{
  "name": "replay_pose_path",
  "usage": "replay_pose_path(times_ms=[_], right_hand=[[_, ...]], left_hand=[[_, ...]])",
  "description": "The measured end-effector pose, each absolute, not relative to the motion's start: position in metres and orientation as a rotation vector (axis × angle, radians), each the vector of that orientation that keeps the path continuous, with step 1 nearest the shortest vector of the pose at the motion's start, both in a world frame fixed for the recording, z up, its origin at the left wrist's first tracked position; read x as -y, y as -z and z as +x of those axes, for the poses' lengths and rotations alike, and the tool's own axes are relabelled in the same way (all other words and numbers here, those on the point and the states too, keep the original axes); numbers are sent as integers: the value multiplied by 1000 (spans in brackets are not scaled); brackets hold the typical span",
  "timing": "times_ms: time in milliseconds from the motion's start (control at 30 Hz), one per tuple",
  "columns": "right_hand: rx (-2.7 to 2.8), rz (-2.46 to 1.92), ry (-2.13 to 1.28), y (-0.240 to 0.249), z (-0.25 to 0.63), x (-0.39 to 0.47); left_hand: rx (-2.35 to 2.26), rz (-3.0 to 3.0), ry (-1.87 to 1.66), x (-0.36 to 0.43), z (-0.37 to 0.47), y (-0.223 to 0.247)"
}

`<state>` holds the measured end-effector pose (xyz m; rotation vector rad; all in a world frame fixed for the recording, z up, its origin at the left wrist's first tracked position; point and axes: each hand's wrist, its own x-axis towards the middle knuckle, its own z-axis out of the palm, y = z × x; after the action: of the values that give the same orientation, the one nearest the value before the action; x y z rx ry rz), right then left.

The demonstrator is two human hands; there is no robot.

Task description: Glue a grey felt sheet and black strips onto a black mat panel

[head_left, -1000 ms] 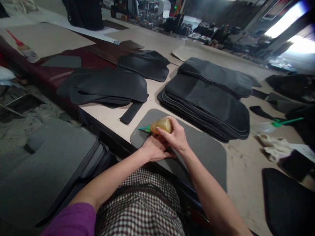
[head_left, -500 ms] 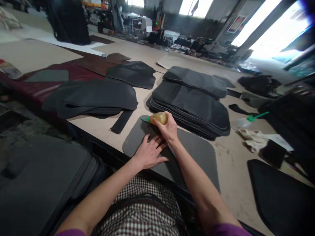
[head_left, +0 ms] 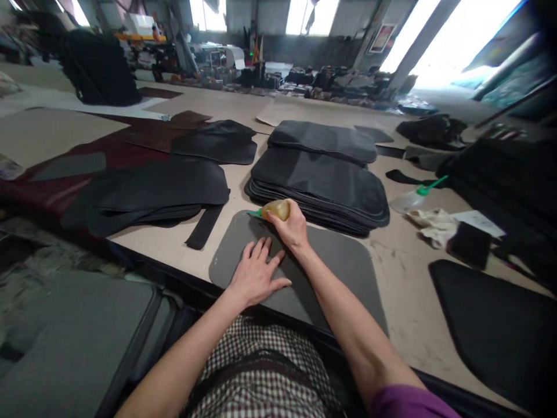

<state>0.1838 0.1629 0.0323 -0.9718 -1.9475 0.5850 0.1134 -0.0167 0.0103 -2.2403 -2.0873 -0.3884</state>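
A grey panel with rounded corners (head_left: 339, 255) lies flat at the table's near edge. My left hand (head_left: 257, 271) rests palm down on it, fingers spread, holding nothing. My right hand (head_left: 290, 227) is wrapped round a yellowish squeeze bottle (head_left: 275, 210), which is tipped on its side. The bottle's green nozzle points left, at the panel's far left edge, and small shiny spots show along the panel's left edge. Right behind the panel stands a stack of black panels (head_left: 317, 180). A dark strip (head_left: 204, 227) lies to the left.
More black pieces (head_left: 156, 188) are piled at left. On the right are a clear bottle with a green spout (head_left: 411, 200), a crumpled cloth (head_left: 435, 226) and a large black panel (head_left: 496, 331). Grey panels (head_left: 78, 342) are stacked below the table's edge at left. A black bag (head_left: 100, 69) stands far left.
The view has tilted up and turned slightly. My right hand has moved the squeeze bottle a little along the panel's far left edge. My left hand stays flat on the panel.
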Motion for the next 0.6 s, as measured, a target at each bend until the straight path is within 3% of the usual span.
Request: replay_pose_path(times_ms=[600], right_hand=[[1873,-1297,-495,-61,309,-172]], left_hand=[[2052,-2229,190,13,114,-9]])
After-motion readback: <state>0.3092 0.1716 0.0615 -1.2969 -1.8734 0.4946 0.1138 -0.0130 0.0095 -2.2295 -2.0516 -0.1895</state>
